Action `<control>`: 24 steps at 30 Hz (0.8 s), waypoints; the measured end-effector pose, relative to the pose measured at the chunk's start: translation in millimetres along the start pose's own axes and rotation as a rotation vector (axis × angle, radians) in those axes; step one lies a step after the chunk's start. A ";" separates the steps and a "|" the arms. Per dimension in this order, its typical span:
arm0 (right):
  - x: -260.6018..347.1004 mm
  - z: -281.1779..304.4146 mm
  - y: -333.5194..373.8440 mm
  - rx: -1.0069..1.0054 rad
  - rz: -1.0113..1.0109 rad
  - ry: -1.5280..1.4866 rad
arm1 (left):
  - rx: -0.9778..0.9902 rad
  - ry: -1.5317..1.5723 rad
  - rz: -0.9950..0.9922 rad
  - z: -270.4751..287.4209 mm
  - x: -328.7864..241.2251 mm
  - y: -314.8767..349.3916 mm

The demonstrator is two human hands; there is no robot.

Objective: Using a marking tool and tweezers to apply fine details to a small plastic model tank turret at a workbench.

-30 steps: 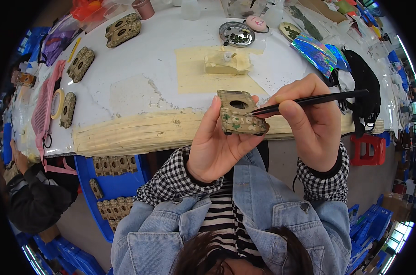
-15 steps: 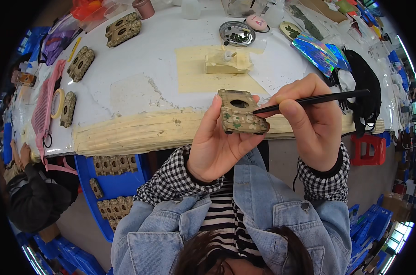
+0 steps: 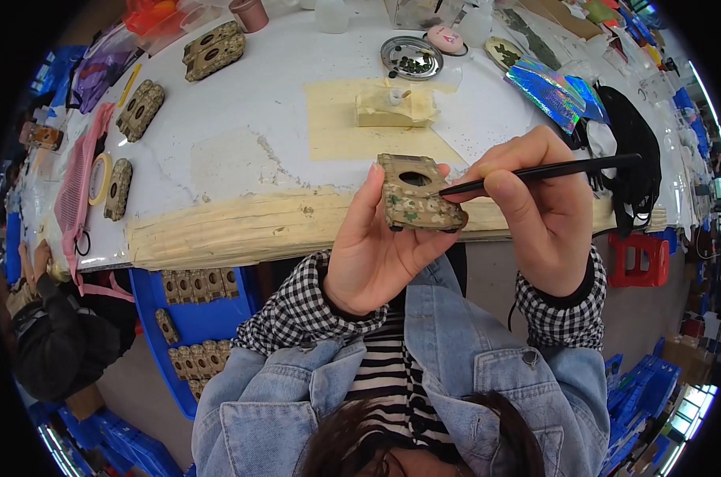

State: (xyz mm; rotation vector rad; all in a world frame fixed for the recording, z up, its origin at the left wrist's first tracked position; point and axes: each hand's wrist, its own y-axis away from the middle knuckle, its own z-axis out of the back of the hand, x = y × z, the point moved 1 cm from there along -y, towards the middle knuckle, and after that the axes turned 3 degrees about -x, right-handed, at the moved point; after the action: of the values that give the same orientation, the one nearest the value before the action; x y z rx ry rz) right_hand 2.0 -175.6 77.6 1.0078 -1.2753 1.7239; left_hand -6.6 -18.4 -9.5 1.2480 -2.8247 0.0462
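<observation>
A small camouflage-patterned model tank hull [image 3: 404, 211] with a round hole in its top rests in my left hand [image 3: 376, 258]. Thumb and fingers hold it by its sides, tilted toward me, just over the padded table edge. My right hand [image 3: 539, 211] grips slim black tweezers [image 3: 555, 169] between thumb and fingers. Their pointed tip meets the hull's upper surface near the hole. Whether a tiny piece sits in the tip is too small to tell. Beyond the hands stands a tape-wrapped block [image 3: 392, 111] with a little white cup on top.
A round metal dish [image 3: 411, 58] holds dark green bits at the back. More camouflage hulls [image 3: 140, 110] lie at the left, and several fill a blue tray [image 3: 205, 318] below the table. Shiny holographic film [image 3: 545, 91] lies at right. Another person [image 3: 74, 342] sits at left.
The tweezers' tip and the right hand have shifted very slightly on the hull. Otherwise both hands hold the same pose.
</observation>
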 end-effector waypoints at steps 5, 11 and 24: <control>-0.8 -0.6 0.8 -0.020 -0.015 -0.033 | 0.018 -0.050 -0.016 -4.0 0.1 -0.2; -1.0 -0.1 0.1 -0.005 -0.010 -0.025 | -0.001 -0.007 -0.009 -0.9 0.2 0.0; -1.7 -0.4 0.2 -0.005 0.007 0.003 | -0.026 -0.011 -0.011 -1.4 0.7 0.6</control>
State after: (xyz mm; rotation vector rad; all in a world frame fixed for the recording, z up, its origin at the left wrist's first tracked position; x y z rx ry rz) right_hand 2.5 -175.5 76.0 0.9992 -1.2819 1.7257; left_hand -7.4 -18.4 -8.0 1.2632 -2.8180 0.0025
